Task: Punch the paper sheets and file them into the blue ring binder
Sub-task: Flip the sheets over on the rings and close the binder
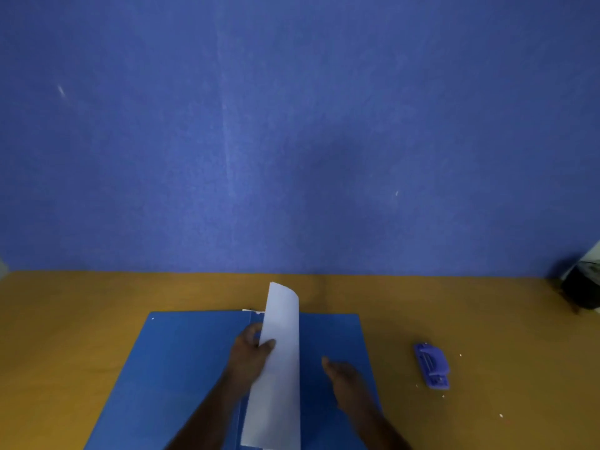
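Observation:
The blue ring binder point(168, 362) lies open and flat on the wooden table, both covers spread. White paper sheets point(281, 358) stand curled up over its middle, near the spine. My left hand point(251, 350) grips the sheets at their left edge, thumb on the front. My right hand point(342, 376) rests on the binder's right cover beside the sheets, fingers loosely apart and holding nothing. A small blue hole punch point(431, 365) sits on the table to the right of the binder. The binder's rings are hidden behind the paper.
The brown table point(81, 306) runs back to a blue wall point(292, 141). A dark object point(581, 290) stands at the far right edge. Small white paper bits point(501, 415) lie scattered around the hole punch.

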Action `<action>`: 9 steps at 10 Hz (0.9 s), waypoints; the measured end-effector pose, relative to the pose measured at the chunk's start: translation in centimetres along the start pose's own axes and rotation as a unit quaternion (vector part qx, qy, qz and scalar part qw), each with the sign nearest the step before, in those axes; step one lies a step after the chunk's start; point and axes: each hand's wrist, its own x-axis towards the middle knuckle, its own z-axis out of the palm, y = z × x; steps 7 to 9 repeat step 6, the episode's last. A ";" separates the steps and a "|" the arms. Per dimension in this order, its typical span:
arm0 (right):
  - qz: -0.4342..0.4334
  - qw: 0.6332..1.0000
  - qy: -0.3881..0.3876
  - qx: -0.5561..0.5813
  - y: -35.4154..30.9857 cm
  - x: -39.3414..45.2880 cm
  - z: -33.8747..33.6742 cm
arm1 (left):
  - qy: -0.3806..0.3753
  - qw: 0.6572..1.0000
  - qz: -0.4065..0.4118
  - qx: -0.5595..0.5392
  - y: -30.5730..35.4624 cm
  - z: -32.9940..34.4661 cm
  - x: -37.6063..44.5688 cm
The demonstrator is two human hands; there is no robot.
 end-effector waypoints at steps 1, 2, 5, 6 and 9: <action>-0.004 0.999 -0.030 0.039 -1.5 -0.3 0.1 | -0.053 0.999 -0.009 0.005 0.7 2.5 -0.5; 0.043 0.997 -0.042 0.042 -2.2 -0.5 0.0 | -0.122 0.991 -0.042 -0.042 1.1 4.8 -1.3; -0.158 0.977 0.141 -0.027 -1.2 -1.5 -4.8 | -0.213 0.969 -0.088 0.092 -0.5 7.5 -2.7; -0.269 0.897 0.199 -0.289 0.9 0.8 -5.6 | -0.199 0.971 -0.078 0.105 -0.8 7.6 -2.7; -0.269 0.897 0.199 -0.289 0.9 0.8 -5.6 | -0.199 0.971 -0.078 0.105 -0.8 7.6 -2.7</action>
